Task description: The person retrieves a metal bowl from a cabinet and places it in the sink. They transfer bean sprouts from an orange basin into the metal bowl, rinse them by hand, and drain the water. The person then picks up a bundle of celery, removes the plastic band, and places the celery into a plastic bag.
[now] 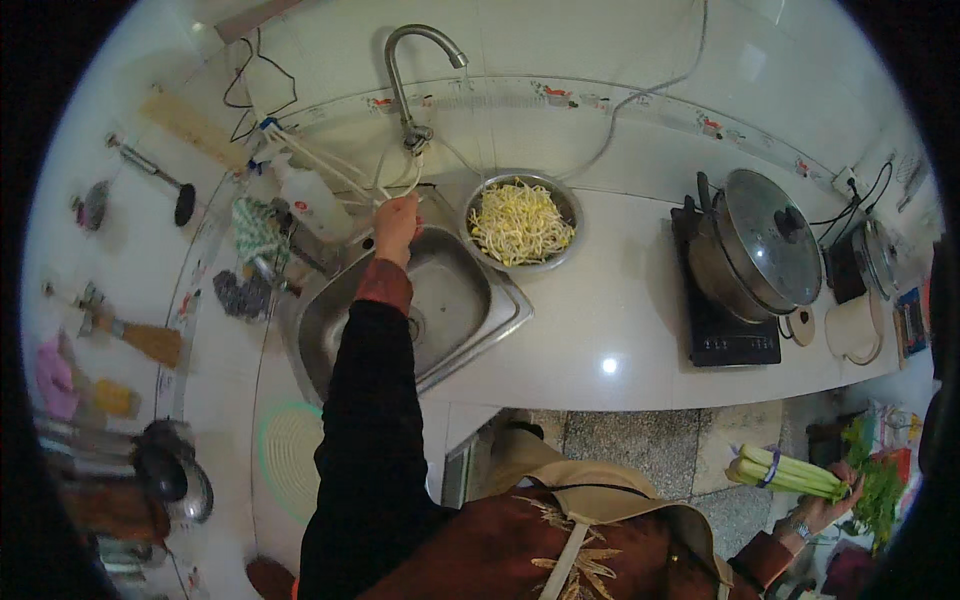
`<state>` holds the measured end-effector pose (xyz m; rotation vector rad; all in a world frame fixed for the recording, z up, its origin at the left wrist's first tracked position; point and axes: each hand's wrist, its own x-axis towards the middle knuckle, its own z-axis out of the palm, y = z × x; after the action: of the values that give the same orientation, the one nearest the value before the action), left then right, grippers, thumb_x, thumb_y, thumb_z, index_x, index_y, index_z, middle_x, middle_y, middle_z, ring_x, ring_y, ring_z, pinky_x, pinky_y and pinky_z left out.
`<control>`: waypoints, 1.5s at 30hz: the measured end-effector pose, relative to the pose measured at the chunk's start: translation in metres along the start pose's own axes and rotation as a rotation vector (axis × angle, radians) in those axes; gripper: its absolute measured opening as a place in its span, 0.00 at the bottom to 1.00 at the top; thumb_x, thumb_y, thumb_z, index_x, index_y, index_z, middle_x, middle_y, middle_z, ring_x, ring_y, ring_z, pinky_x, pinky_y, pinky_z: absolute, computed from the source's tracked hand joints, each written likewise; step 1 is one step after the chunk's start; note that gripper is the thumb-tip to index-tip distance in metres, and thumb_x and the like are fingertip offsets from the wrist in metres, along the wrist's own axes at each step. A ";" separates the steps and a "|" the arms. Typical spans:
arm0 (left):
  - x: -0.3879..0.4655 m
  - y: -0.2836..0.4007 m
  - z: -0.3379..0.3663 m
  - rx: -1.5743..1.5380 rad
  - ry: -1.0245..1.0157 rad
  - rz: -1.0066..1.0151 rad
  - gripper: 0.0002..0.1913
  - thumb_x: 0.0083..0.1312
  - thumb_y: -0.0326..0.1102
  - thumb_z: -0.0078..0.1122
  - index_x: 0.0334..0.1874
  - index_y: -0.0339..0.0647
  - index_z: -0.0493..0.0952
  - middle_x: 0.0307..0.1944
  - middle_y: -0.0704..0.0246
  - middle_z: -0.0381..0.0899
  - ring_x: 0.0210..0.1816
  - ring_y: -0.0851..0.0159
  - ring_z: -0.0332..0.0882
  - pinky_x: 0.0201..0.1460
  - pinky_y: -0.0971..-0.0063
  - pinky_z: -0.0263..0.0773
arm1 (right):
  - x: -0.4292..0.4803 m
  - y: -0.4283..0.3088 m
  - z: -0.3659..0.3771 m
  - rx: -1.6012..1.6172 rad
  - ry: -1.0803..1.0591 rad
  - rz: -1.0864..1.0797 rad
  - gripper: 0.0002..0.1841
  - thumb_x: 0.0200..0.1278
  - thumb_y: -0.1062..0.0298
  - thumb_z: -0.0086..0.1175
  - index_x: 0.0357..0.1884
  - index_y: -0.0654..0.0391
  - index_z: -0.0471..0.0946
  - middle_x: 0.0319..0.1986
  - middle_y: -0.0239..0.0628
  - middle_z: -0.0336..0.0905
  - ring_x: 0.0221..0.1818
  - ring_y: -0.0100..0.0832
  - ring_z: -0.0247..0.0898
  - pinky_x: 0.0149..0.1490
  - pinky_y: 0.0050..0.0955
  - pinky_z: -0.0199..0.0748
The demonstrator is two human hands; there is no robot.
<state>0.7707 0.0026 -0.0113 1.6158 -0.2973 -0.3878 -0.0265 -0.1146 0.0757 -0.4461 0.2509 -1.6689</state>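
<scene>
My left hand [397, 223] reaches over the back edge of the stainless steel sink [450, 281], its fingers curled beside thin white tubes [337, 169]. Whether it grips a tube cannot be made out. Above it, the curved metal faucet [397, 82] rises against the tiled wall, with a little water at its spout. Far to the lower right, my right hand [825, 506] is shut around a celery bunch [791, 472]. A purple band ties the pale stalks, which point left; the green leaves hang past my hand.
A metal bowl [576, 238] of soybean sprouts [520, 223] stands right of the sink. A lidded pot [709, 262] sits on a black induction cooker [731, 349]. Left of the sink are a white plastic bottle [319, 199], a checked cloth [259, 229] and a green-rimmed basket [289, 457].
</scene>
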 end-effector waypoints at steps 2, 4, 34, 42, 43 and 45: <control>0.051 -0.009 0.010 0.129 -0.117 -0.054 0.12 0.70 0.39 0.52 0.42 0.36 0.75 0.25 0.71 0.73 0.23 0.71 0.72 0.26 0.77 0.71 | -0.009 0.004 0.018 0.022 0.084 -0.013 0.13 0.65 0.72 0.52 0.26 0.54 0.60 0.22 0.28 0.55 0.25 0.23 0.56 0.34 0.24 0.63; 0.096 -0.008 0.016 -0.118 -0.189 -0.046 0.13 0.71 0.41 0.52 0.42 0.35 0.75 0.25 0.70 0.73 0.23 0.70 0.72 0.25 0.76 0.71 | -0.021 0.010 0.036 0.100 0.147 -0.019 0.13 0.64 0.72 0.53 0.27 0.54 0.60 0.22 0.28 0.56 0.25 0.23 0.57 0.34 0.24 0.63; 0.142 0.011 0.027 -0.230 -0.142 0.004 0.14 0.70 0.40 0.54 0.31 0.37 0.77 0.23 0.72 0.75 0.20 0.75 0.67 0.25 0.79 0.66 | -0.023 0.074 0.091 -0.081 0.140 -0.018 0.11 0.65 0.74 0.51 0.26 0.56 0.62 0.22 0.30 0.58 0.25 0.23 0.57 0.34 0.23 0.64; 0.153 0.043 0.045 -0.138 -0.112 0.124 0.14 0.66 0.39 0.60 0.30 0.33 0.78 0.22 0.71 0.75 0.19 0.75 0.67 0.22 0.80 0.66 | -0.013 0.078 0.090 -0.065 0.120 -0.032 0.11 0.65 0.74 0.51 0.26 0.56 0.63 0.21 0.29 0.58 0.25 0.23 0.58 0.34 0.22 0.64; 0.157 0.045 0.048 -0.136 -0.135 0.135 0.14 0.66 0.39 0.60 0.30 0.33 0.77 0.22 0.70 0.75 0.19 0.75 0.68 0.22 0.80 0.66 | -0.013 0.079 0.090 -0.056 0.124 -0.034 0.11 0.65 0.74 0.51 0.25 0.56 0.63 0.21 0.29 0.58 0.25 0.23 0.57 0.34 0.23 0.64; 0.162 0.048 0.053 -0.133 -0.139 0.134 0.13 0.66 0.38 0.61 0.30 0.32 0.77 0.23 0.70 0.76 0.20 0.74 0.68 0.22 0.80 0.66 | -0.012 0.082 0.092 -0.082 0.121 -0.019 0.11 0.65 0.74 0.51 0.25 0.56 0.63 0.21 0.29 0.58 0.25 0.23 0.57 0.34 0.23 0.64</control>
<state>0.8976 -0.1171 0.0224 1.4331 -0.4738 -0.4094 0.0873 -0.1066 0.1226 -0.4106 0.4068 -1.7107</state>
